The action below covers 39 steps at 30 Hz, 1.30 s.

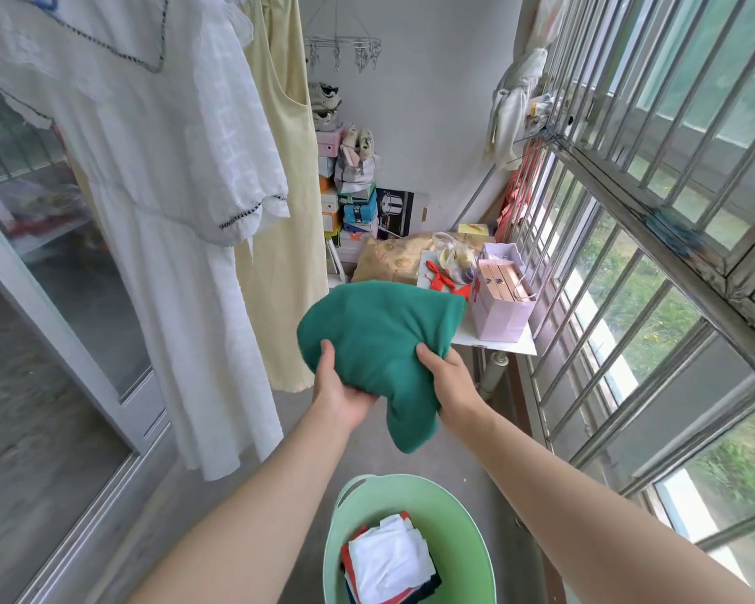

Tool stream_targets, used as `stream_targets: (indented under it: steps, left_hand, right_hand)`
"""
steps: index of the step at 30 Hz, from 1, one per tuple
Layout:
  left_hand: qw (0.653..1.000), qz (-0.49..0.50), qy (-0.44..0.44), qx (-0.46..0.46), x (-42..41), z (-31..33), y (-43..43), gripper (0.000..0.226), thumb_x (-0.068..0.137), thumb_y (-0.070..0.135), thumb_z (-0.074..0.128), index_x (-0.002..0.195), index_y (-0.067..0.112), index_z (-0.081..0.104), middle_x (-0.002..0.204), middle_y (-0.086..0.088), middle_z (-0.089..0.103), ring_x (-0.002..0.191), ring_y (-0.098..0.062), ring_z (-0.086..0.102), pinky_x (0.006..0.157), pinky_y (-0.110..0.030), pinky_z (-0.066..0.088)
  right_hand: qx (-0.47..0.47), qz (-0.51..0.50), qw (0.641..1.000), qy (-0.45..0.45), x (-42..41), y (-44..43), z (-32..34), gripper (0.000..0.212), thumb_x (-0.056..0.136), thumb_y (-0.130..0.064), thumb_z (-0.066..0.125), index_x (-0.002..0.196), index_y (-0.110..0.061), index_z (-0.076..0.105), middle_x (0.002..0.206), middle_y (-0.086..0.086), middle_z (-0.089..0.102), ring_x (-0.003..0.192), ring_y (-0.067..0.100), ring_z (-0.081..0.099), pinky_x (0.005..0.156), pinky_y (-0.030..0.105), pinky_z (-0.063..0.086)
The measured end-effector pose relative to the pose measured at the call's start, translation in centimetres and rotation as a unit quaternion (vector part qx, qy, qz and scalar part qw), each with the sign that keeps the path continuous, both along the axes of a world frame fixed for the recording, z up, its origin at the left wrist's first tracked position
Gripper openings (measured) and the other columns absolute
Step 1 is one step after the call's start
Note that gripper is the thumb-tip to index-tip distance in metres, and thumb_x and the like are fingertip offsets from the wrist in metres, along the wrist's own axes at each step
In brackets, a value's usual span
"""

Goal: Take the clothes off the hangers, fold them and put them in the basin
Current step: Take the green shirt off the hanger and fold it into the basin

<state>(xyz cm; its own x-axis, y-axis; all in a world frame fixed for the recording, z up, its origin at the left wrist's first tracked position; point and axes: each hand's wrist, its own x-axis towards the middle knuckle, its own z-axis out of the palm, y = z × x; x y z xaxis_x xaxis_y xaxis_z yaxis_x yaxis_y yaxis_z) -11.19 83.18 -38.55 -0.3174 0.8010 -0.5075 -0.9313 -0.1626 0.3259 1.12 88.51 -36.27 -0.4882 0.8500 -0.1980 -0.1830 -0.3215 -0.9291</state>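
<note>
Open floor separates the basin (415, 494), bottom centre, from the green garment (375, 337); left hand (338, 392) and right hand (452, 383) grip its lower edge, thumbs on top.

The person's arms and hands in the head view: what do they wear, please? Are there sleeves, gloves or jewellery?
The left forearm and the right forearm are bare up to the frame's edge; no sleeve shows. The left hand and the right hand have no gloves. No watch, bracelet or ring is visible.
</note>
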Motion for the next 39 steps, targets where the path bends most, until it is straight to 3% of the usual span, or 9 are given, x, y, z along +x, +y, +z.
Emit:
stream_targets:
  steps: [3,7,14,18,21,26,30,35,39]
  left_hand:
    - [1.000,0.025,0.013,-0.005,-0.9,-0.7,-0.4,0.060,0.082,0.054,0.063,0.127,0.015,0.055,0.119,-0.016,0.063,0.106,-0.038,0.061,0.082,-0.052,0.052]
    - [0.998,-0.007,0.041,-0.036,-1.6,-0.4,-0.8,0.054,0.076,0.043,0.075,0.119,0.015,0.058,0.115,-0.015,0.067,0.104,-0.039,0.063,0.081,-0.053,0.053]
    - [0.990,0.010,0.109,-0.083,-2.6,0.9,-0.7,0.037,0.082,0.017,0.062,0.118,0.020,0.061,0.116,-0.011,0.067,0.102,-0.034,0.063,0.077,-0.044,0.053]
    - [0.991,0.014,0.121,-0.057,-2.2,1.6,-0.7,0.029,0.084,0.014,0.059,0.112,0.019,0.064,0.112,-0.010,0.068,0.101,-0.032,0.064,0.078,-0.043,0.053]
    - [0.991,0.004,0.131,-0.033,-1.6,2.2,-0.7,0.024,0.087,0.013,0.056,0.109,0.017,0.063,0.109,-0.009,0.069,0.099,-0.031,0.064,0.079,-0.041,0.053]
    - [0.992,-0.009,0.129,-0.003,-0.9,2.7,-0.6,0.022,0.090,0.014,0.050,0.107,0.016,0.064,0.106,-0.009,0.069,0.097,-0.030,0.064,0.084,-0.041,0.051]
    - [0.990,-0.017,0.137,0.018,-0.8,2.9,-0.3,0.023,0.091,0.015,0.047,0.106,0.016,0.064,0.105,-0.008,0.069,0.098,-0.029,0.063,0.093,-0.042,0.048]
    - [0.989,-0.019,0.140,0.039,-0.7,3.2,-0.1,0.025,0.092,0.016,0.045,0.108,0.014,0.063,0.104,-0.008,0.070,0.094,-0.027,0.064,0.081,-0.038,0.050]
    - [0.989,-0.016,0.138,0.058,-1.0,3.2,-0.1,0.032,0.092,0.016,0.044,0.120,0.013,0.060,0.117,-0.009,0.066,0.104,-0.029,0.062,0.089,-0.040,0.049]
  right_hand:
    - [-0.044,0.000,0.999,-0.015,1.0,0.0,-0.3,0.015,0.097,-0.008,0.047,0.100,-0.016,0.059,0.095,0.000,0.067,0.086,0.016,0.064,0.075,0.029,0.052]
    - [-0.106,0.028,0.993,-0.038,1.9,-0.2,-1.1,0.018,0.097,-0.013,0.049,0.114,-0.013,0.054,0.101,0.000,0.067,0.094,0.020,0.064,0.085,0.035,0.049]
    - [-0.210,0.089,0.973,-0.046,3.0,-0.4,-2.5,0.041,0.094,-0.030,0.055,0.133,-0.022,0.047,0.123,0.001,0.062,0.113,0.026,0.059,0.092,0.048,0.048]
    - [-0.278,0.082,0.953,-0.084,3.5,0.0,-2.3,0.060,0.085,-0.052,0.059,0.134,-0.025,0.038,0.138,0.002,0.046,0.130,0.032,0.042,0.104,0.067,0.021]
    - [-0.318,0.056,0.943,-0.081,3.5,0.2,-2.6,0.078,0.077,-0.055,0.066,0.141,-0.023,0.034,0.147,0.004,0.038,0.130,0.039,0.040,0.104,0.073,0.014]
    - [-0.350,0.067,0.934,-0.032,3.5,0.1,-3.2,0.073,0.073,-0.060,0.066,0.131,-0.021,0.045,0.129,0.012,0.053,0.100,0.036,0.060,0.097,0.070,0.030]
    - [-0.349,0.105,0.931,0.003,3.7,0.0,-3.3,0.071,0.069,-0.065,0.064,0.126,-0.024,0.053,0.115,0.011,0.065,0.103,0.032,0.063,0.093,0.066,0.040]
    - [-0.418,0.155,0.895,0.021,3.5,0.0,-3.2,0.098,0.059,-0.073,0.065,0.130,-0.008,0.046,0.133,0.023,0.048,0.120,0.057,0.044,0.077,0.060,0.052]
    - [-0.406,0.114,0.900,0.108,3.1,-0.4,-3.5,0.090,0.062,-0.061,0.069,0.129,-0.004,0.051,0.124,0.024,0.059,0.107,0.041,0.062,0.085,0.056,0.051]
